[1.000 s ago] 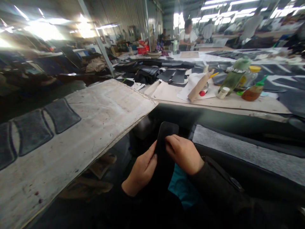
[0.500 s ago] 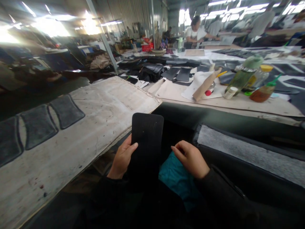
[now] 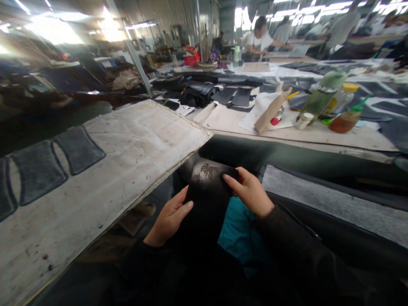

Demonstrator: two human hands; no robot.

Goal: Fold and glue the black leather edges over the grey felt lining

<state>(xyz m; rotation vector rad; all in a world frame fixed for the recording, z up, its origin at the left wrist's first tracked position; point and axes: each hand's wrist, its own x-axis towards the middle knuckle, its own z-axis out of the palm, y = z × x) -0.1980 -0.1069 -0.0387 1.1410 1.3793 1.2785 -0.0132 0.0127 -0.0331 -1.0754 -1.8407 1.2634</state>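
Note:
A dark, flat panel with rounded corners (image 3: 208, 187) is held between both hands; its upper part shows a shiny, scuffed patch. My left hand (image 3: 170, 219) grips its left edge, thumb on the face. With thumb on top and fingers behind, my right hand (image 3: 250, 191) pinches the upper right corner. The panel's lower end fades into dark clothing and cannot be made out. Under the right hand lies teal cloth (image 3: 239, 231).
Grey-black panels (image 3: 81, 148) lie on the pale table (image 3: 127, 157) at left. Beyond stands a worktable (image 3: 229, 121) with a cardboard tube (image 3: 272, 111), a green bottle (image 3: 321, 95) and an orange-brown bottle (image 3: 346, 120). A grey felt strip (image 3: 331, 204) is at right. A person (image 3: 259, 38) works behind.
My right hand has moved onto the panel's upper right corner and closed on it. The panel has tilted, and its top now catches light. The view has shifted slightly.

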